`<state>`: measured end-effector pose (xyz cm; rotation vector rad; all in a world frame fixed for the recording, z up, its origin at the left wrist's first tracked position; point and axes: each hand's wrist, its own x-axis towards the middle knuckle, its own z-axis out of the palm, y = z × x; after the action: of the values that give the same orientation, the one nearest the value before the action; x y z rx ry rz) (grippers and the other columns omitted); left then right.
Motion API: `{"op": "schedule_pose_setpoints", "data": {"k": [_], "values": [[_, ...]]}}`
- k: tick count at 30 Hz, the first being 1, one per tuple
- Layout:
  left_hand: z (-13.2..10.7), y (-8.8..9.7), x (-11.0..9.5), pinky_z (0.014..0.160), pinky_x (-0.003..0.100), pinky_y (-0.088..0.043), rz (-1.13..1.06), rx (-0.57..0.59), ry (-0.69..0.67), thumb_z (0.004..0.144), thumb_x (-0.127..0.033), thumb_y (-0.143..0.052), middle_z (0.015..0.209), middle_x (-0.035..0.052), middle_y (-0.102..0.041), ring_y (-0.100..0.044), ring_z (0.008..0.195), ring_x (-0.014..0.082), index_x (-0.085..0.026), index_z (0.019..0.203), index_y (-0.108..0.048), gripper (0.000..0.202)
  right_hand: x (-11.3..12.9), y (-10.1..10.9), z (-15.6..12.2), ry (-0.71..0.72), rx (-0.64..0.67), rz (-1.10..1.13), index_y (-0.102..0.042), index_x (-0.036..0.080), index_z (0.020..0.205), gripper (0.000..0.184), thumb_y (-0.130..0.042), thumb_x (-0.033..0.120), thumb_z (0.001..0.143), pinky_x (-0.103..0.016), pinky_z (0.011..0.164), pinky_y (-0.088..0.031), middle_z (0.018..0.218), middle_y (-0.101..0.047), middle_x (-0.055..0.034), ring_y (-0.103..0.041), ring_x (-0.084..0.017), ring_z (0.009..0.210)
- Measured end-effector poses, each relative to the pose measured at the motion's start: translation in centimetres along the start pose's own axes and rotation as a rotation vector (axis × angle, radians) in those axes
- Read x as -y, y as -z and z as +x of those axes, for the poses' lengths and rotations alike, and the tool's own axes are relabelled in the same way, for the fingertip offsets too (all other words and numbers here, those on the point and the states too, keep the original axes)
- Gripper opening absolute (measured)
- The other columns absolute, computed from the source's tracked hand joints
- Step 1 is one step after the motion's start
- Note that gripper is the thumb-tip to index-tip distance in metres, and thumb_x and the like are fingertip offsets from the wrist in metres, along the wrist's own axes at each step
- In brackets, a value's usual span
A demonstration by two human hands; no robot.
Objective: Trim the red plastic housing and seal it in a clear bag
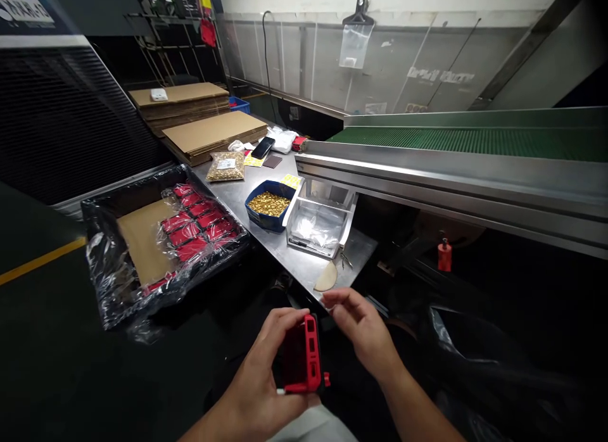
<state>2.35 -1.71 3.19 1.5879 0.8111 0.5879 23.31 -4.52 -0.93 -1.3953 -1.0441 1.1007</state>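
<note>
My left hand [266, 366] grips a red plastic housing [304, 356] with rectangular cut-outs, held upright low in the head view. My right hand [361, 328] hovers just to its right, fingers pinched together near the part's top edge; whether it holds something small I cannot tell. A blue bin of small brass pieces [269, 204] stands on the steel table [304, 265] beyond my hands. Beside the blue bin is a clear plastic bin [320, 223] holding clear bags.
A black crate lined with plastic film [109, 265] at left holds rows of red parts [197, 223] and cardboard. A bag of brass pieces [227, 166], a phone [263, 147] and flat cardboard stacks [213, 132] lie farther back. A green conveyor belt [475, 141] runs along the right.
</note>
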Motion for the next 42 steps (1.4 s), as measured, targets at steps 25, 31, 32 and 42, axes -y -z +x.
{"op": "schedule_pose_setpoints", "data": {"k": [25,31,32,42], "values": [[-0.5,-0.7,0.0,0.09,0.037,-0.054,-0.281,0.065,-0.072,0.071,-0.017,-0.082,0.132,0.0084,-0.046,-0.06,0.107,0.0273,-0.042,0.144,-0.027,0.095,2.2,-0.4,-4.4,-0.035,0.311,0.132,-0.033,0.036,0.146,0.117,-0.095,0.049,0.048,-0.039,0.117,-0.027,0.148,-0.037,-0.0052,-0.035,-0.029,0.137],[-0.3,-0.6,1.4,0.101,0.039,-0.046,-0.629,-0.052,0.001,0.074,-0.077,-0.065,0.135,0.0124,-0.049,-0.05,0.121,0.0355,-0.025,0.141,-0.038,0.089,1.6,-2.0,-5.4,-0.121,0.282,0.441,-0.044,0.032,0.141,0.07,-0.075,0.048,0.08,-0.042,0.11,-0.038,0.139,-0.051,-0.0081,-0.049,-0.028,0.129],[-0.3,-0.6,1.6,0.104,0.04,-0.043,-0.628,-0.093,0.0,0.08,-0.079,-0.054,0.139,0.0125,-0.047,-0.046,0.126,0.0364,-0.022,0.14,-0.042,0.083,1.4,-2.4,-5.4,-0.163,0.287,0.553,-0.051,0.028,0.137,0.061,-0.065,0.056,0.085,-0.043,0.104,-0.044,0.132,-0.057,-0.0107,-0.056,-0.029,0.12],[-0.7,-1.0,1.5,0.103,0.03,-0.044,-0.434,-0.177,0.044,0.096,-0.049,-0.054,0.143,0.0073,-0.047,-0.046,0.129,0.0258,-0.028,0.139,-0.038,0.051,0.4,-4.4,-4.6,-0.378,0.422,1.086,-0.056,0.006,0.131,0.084,-0.018,0.071,0.094,-0.036,0.06,-0.057,0.106,-0.068,-0.0248,-0.069,-0.032,0.089]]}}
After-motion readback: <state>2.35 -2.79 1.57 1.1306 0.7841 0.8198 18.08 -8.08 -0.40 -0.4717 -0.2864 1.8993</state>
